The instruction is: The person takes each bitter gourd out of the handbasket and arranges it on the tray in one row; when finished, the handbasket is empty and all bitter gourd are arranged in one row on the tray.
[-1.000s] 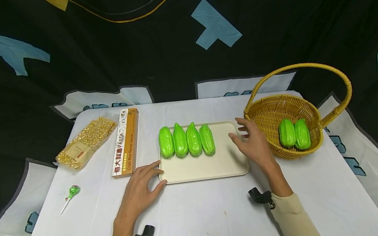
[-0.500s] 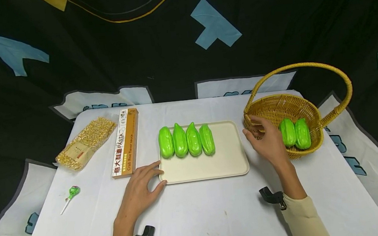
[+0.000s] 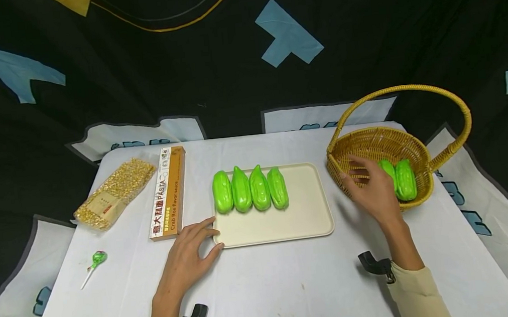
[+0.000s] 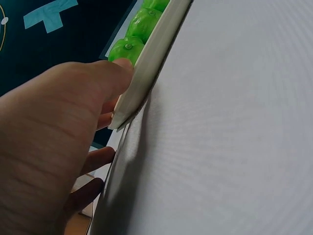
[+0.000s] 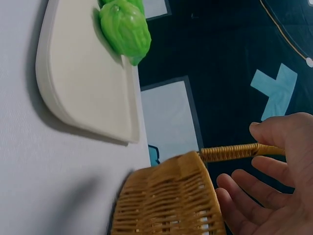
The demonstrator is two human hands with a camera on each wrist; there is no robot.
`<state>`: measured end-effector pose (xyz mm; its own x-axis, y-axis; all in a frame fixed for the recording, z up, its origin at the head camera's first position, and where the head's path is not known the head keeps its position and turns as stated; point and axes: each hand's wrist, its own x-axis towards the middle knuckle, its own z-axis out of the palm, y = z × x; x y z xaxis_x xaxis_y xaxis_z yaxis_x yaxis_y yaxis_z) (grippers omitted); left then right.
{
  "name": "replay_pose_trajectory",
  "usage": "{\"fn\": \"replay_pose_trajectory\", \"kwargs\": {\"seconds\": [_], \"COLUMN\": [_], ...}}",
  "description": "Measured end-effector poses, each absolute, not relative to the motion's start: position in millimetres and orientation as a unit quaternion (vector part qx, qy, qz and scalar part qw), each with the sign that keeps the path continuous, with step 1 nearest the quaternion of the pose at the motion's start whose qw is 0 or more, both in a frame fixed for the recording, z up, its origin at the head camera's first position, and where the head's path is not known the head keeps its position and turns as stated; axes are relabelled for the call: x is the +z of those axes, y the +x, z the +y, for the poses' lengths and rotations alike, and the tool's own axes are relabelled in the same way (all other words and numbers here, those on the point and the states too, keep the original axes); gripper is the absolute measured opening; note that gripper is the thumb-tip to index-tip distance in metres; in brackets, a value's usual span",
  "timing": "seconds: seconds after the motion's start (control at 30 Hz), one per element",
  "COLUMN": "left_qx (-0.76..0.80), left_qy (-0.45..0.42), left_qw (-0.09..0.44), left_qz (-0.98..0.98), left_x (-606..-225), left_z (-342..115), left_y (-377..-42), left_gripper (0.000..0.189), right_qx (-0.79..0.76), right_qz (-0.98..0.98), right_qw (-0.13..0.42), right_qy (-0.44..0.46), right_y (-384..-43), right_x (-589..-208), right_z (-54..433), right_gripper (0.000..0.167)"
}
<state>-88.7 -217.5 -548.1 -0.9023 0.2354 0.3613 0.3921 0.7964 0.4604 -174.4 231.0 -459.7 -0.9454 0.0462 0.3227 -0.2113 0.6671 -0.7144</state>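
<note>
On the cream rectangular tray [image 3: 306, 217] several shiny green gourd-like vegetables [image 3: 259, 188] lie side by side in a row. My left hand [image 3: 187, 255] rests at the tray's front left corner, thumb and fingers spread along its edge. Over the near left part of a wicker basket [image 3: 379, 140] is my right hand [image 3: 375, 190], fingers loosely bent, nothing seen between them. Two more green vegetables [image 3: 404, 180] lie in the basket; my right hand partly hides the left one. In the right wrist view, the fingers [image 5: 254, 188] are apart, beside the basket wall [image 5: 166, 196].
Left of the tray lie an orange and white pasta box [image 3: 168, 193] and a clear bag of yellow kernels [image 3: 116, 193]. A green lollipop [image 3: 97, 260] is near the table's left edge. The tall basket handle [image 3: 404, 88] arches over the basket. White cloth [image 3: 270, 288] covers the table.
My right hand has moved right, from the tray's right edge to over the basket, and now partly covers a green vegetable there. The left hand and tray stay put.
</note>
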Motion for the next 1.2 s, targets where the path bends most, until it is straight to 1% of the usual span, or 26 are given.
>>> {"fn": "replay_pose_trajectory", "kwargs": {"seconds": [0.2,0.63,0.9,1.2], "left_qx": [-0.271,-0.272,-0.273,-0.274], "left_qy": [-0.17,-0.168,-0.166,-0.169], "left_qw": [0.146,0.146,0.145,0.146], "left_qz": [-0.936,-0.936,-0.936,-0.936], "left_x": [-547.9,-547.9,-547.6,-546.6], "left_z": [-217.1,-216.7,-216.2,-216.0], "left_y": [-88.7,-88.6,-88.1,-88.5], "left_gripper": [0.031,0.031,0.03,0.03], "right_qx": [0.395,0.379,0.362,0.353], "right_qz": [-0.904,-0.914,-0.925,-0.928], "right_qw": [0.161,0.143,0.117,0.112], "right_qy": [0.038,0.005,-0.022,-0.04], "right_y": [-172.2,-164.1,-158.0,-162.4], "right_x": [-460.1,-462.6,-461.8,-462.1], "right_z": [242.9,269.2,281.1,291.9], "right_gripper": [0.051,0.053,0.056,0.058]}}
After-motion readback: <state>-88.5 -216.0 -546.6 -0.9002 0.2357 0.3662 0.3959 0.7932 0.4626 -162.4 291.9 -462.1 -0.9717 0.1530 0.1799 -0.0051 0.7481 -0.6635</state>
